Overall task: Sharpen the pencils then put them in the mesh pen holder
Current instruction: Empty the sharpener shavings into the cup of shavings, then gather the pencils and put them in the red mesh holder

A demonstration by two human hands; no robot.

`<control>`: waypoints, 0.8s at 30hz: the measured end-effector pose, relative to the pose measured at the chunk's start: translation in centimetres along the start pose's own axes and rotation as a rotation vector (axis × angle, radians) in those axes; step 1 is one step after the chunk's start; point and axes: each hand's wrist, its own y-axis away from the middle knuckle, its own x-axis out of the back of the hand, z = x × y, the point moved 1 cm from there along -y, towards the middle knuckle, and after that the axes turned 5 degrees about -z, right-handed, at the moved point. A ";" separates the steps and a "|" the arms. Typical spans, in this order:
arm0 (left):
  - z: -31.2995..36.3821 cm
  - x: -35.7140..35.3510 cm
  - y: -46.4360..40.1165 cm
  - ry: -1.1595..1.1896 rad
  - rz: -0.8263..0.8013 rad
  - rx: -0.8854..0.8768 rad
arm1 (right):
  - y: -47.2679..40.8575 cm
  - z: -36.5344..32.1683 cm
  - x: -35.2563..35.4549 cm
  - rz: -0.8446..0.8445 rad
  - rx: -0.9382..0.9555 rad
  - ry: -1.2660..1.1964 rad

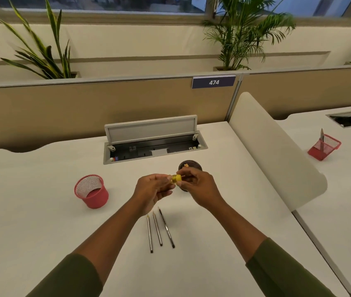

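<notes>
**Both hands on the yellow sharpener above the desk**

The left hand (152, 187) and right hand (196, 185) meet over the white desk (41, 221), each pinching the small yellow sharpener (176, 179) between fingertips — held just in front of a dark round container (190, 166). Three pencils (159, 229) lie side by side on the desk below the hands, tips pointing away. The red mesh pen holder (91, 191) stands upright to the left, well apart from the pencils.
</notes>
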 end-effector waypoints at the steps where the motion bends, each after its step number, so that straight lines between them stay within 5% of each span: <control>1: 0.1 0.3 0.5 -0.003 -0.005 -0.005 | 0.2 -0.3 -0.2 -0.006 0.008 0.007; 18: -0.5 4.5 6.1 -0.129 0.027 -0.204 | 1.4 -4.3 -5.5 -0.098 -0.011 0.065; 24: -1.3 5.5 6.8 -0.291 0.033 -0.191 | 2.4 -3.5 -8.6 -0.046 -0.203 -0.279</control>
